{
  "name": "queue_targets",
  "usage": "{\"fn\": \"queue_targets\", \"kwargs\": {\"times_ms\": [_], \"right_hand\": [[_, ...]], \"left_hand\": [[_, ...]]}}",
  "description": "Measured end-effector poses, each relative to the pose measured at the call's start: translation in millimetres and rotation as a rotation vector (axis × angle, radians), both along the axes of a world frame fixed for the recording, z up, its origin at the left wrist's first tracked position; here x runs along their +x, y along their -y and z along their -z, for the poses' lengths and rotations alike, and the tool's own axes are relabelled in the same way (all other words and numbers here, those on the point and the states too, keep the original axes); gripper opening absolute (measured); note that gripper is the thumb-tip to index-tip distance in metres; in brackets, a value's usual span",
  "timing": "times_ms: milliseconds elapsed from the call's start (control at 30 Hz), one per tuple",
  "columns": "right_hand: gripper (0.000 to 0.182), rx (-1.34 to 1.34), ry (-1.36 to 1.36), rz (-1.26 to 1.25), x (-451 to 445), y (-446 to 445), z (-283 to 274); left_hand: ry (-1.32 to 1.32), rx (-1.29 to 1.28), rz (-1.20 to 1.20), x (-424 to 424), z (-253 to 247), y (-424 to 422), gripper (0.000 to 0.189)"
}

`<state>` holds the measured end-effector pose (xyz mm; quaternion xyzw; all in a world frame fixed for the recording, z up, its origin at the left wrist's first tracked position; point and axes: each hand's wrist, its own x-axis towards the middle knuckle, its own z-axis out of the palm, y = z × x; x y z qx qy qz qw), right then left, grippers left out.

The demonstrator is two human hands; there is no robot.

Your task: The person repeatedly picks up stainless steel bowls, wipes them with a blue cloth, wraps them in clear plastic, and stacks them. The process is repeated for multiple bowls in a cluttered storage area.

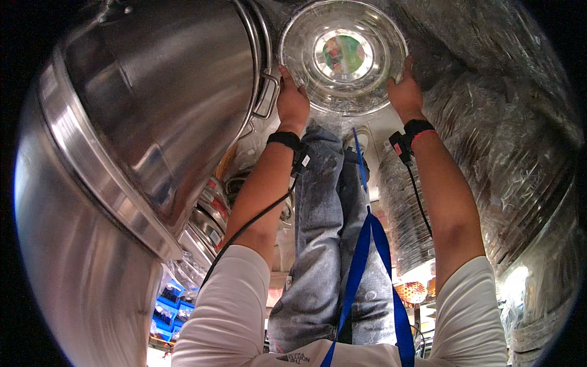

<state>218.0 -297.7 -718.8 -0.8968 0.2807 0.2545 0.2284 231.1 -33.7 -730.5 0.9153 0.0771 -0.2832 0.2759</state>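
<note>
A round, shiny metal basin (305,89) is before me at the top of the view. A round green and red label (344,54) shows at its middle. My left hand (293,105) grips the basin's left rim, close to the wire handle (270,108) of a large stainless-steel pot (169,91). On the opposite rim, my right hand (406,96) has its thumb over the near side. The fingers of both hands are partly hidden behind the rim. Each wrist carries a black strap with a small cabled device.
Stacked wares in clear plastic wrap (504,151) rise along the right. Below the big pot, more shiny metalware (206,220) sits near my left arm. Blue bins (167,305) hold small goods at lower left. A blue lanyard (360,257) hangs over my jeans.
</note>
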Motion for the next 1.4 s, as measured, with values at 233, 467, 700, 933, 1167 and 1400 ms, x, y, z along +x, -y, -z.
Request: {"fn": "queue_targets", "kwargs": {"times_ms": [233, 467, 700, 933, 1167, 1400], "right_hand": [[0.086, -0.060, -0.097, -0.032, 1, -3, 7], [0.085, -0.004, -0.118, -0.007, 1, -3, 6], [0.086, -0.048, -0.052, -0.074, -3, -6, 6], [0.089, 0.026, -0.106, -0.026, -3, -7, 3], [0.087, 0.002, 0.022, 0.011, -11, 0, 20], [0.076, -0.062, 0.305, 0.087, -26, -33, -45]], "left_hand": [[-0.001, 0.025, 0.009, -1, 9, -4, 0.084], [-0.027, 0.001, 0.009, 1, 15, -7, 0.085], [-0.046, 0.018, 0.020, 1, 22, -8, 0.087], [-0.015, 0.024, 0.024, -4, 30, -12, 0.087], [-0.027, 0.037, 0.075, 5, 6, -8, 0.089], [-0.211, -0.412, -0.213, -45, -23, -36, 0.076]]}}
